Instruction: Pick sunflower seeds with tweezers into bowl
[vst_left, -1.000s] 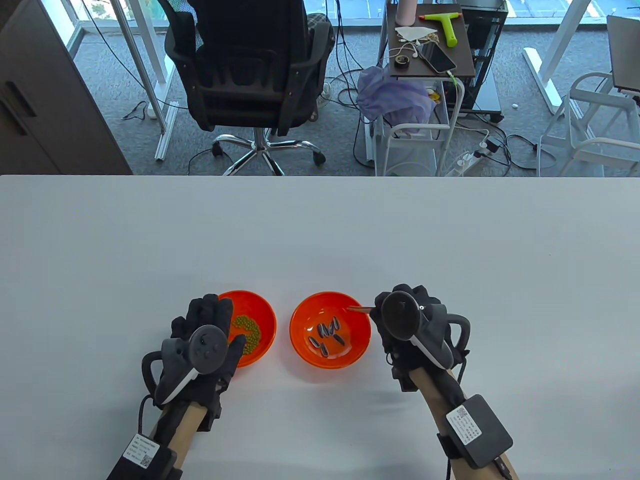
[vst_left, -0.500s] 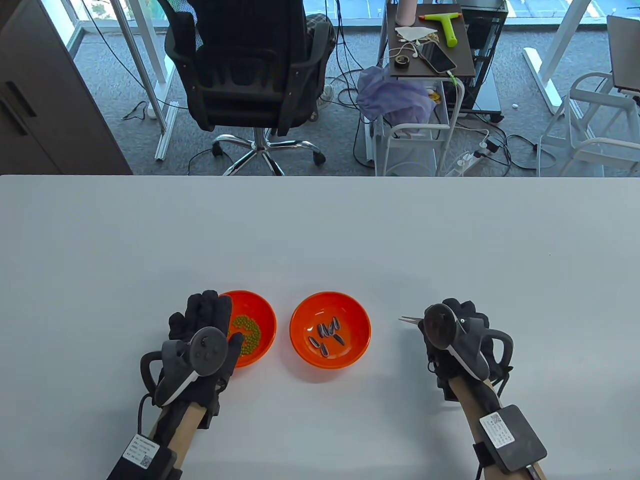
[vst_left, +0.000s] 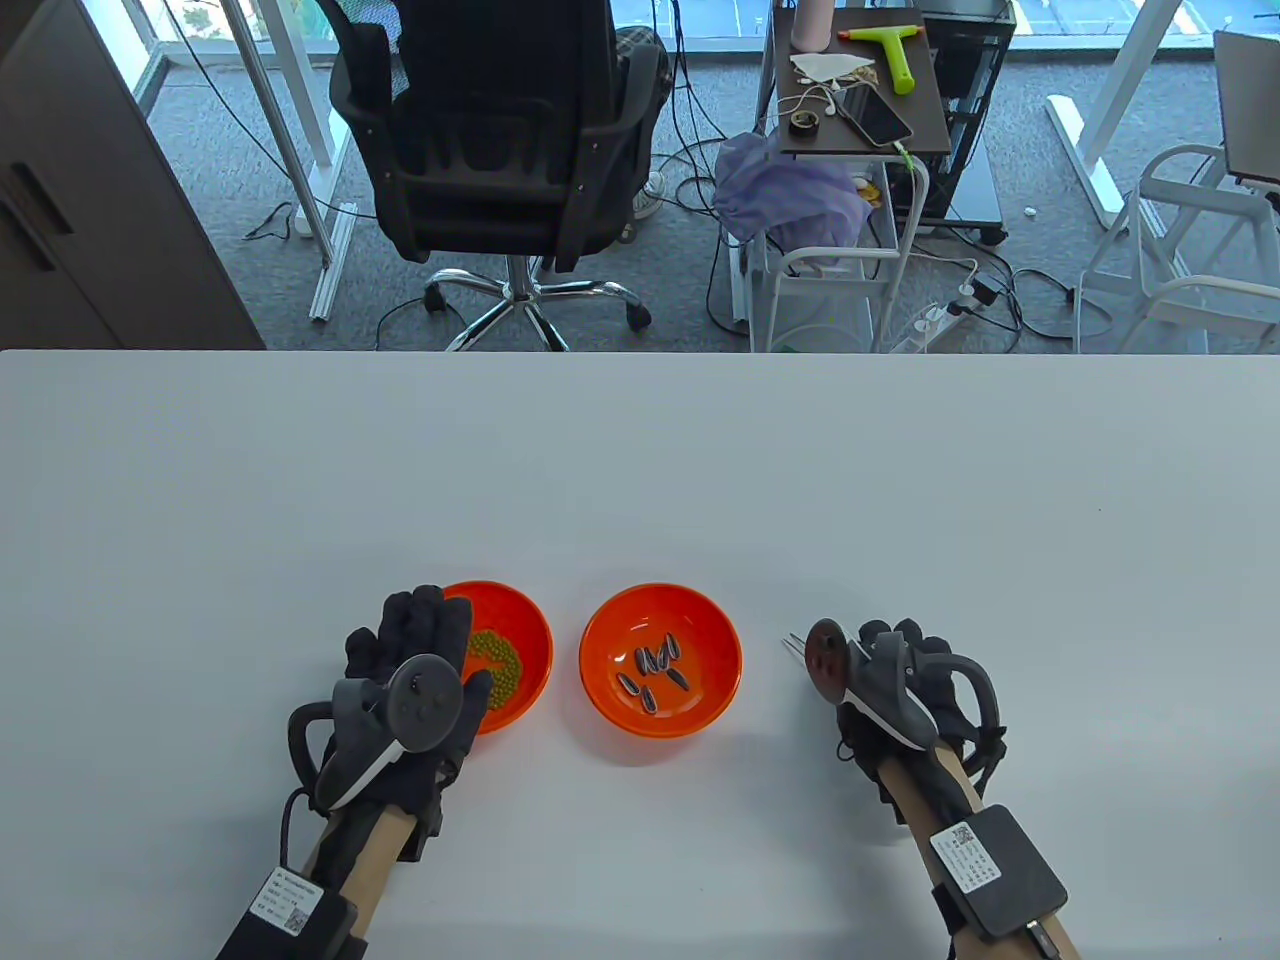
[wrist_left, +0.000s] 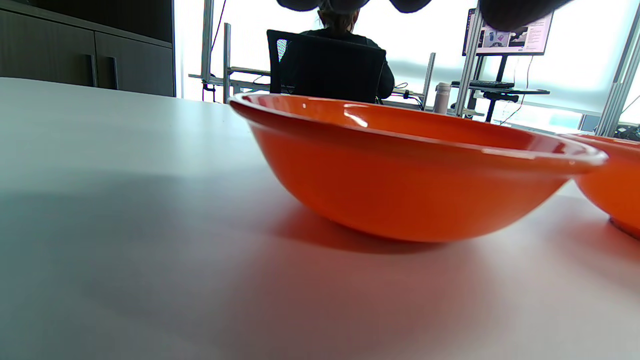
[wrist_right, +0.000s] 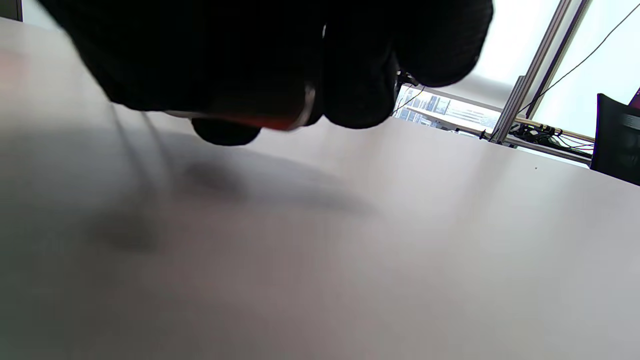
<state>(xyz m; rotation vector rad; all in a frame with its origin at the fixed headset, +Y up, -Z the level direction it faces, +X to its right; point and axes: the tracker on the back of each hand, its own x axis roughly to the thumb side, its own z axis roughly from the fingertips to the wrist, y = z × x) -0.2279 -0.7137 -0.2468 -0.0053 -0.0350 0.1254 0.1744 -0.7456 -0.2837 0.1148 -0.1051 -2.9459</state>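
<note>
An orange bowl (vst_left: 700, 625) in the table view holds several striped sunflower seeds (vst_left: 655, 668). A second orange bowl (vst_left: 525, 625) to its left holds green beans (vst_left: 497, 660); its wall fills the left wrist view (wrist_left: 410, 170). My left hand (vst_left: 420, 650) lies open over that bowl's left rim. My right hand (vst_left: 890, 675) is on the table to the right of the seed bowl and grips metal tweezers (vst_left: 795, 645), tips pointing left, apart from the bowl. In the right wrist view my fingers (wrist_right: 360, 75) close around the tweezers (wrist_right: 145, 150), which are blurred. I see no seed in the tips.
The white table (vst_left: 640, 480) reaches far beyond both bowls. The seed bowl's edge shows at the right of the left wrist view (wrist_left: 615, 170). An office chair (vst_left: 500, 150) and a cart (vst_left: 860, 100) stand on the floor behind the table.
My right hand has drawn the tweezers out of the seed bowl to the right, then come a little back left and lower to the table. My left hand has hardly moved.
</note>
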